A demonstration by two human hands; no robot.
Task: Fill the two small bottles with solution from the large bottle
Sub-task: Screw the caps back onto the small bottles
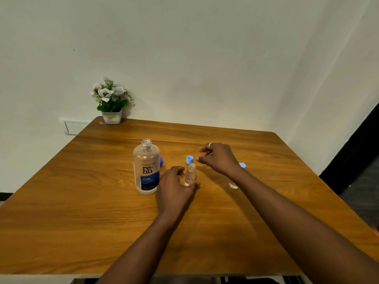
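Observation:
The large clear bottle [146,167] with a blue label stands uncapped on the wooden table [82,201]. To its right stands an open small bottle [190,174]. My left hand [174,187] curls around that small bottle's base, fingers apart, touching or nearly touching it. My right hand [219,158] hovers just above and right of it, fingers loosely curled, holding nothing visible. A light blue cap [189,159] lies behind the small bottle. The second small bottle [233,185] is mostly hidden under my right forearm, with another light blue cap [242,165] behind it. A dark blue cap [161,161] peeks out behind the large bottle.
A white pot of artificial white flowers [111,103] sits at the table's far left corner against the wall. The table's right edge drops off to a dark floor.

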